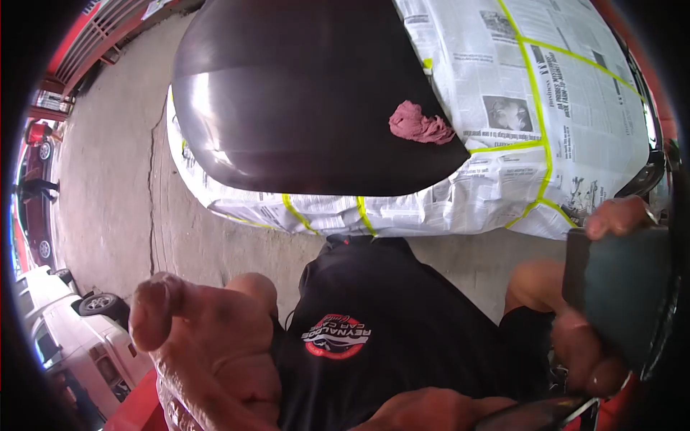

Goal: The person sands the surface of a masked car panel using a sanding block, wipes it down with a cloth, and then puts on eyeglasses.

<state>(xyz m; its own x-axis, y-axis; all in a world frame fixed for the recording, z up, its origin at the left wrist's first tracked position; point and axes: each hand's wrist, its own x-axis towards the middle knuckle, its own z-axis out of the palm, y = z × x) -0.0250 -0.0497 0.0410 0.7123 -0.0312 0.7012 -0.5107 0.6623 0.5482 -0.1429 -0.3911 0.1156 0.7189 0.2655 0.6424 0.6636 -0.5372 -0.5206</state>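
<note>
Ahead, newspaper [586,144] borders a hood [309,100] above concrete [108,187]; right hand [618,215] grips dark panel [622,287], left hand's [169,309] grasp unclear.

A grey concrete floor [108,179], split by a long dark crack [152,190], stretches along the left. At its far edge stands a dark red car [34,223], with a dark-clothed person [36,189] beside it. Nearer is a boxy white vehicle [104,350]; at upper left, a red-framed slatted metal grille [93,36].

Dark grey sheet [624,287], pink cloth [419,125]
</note>
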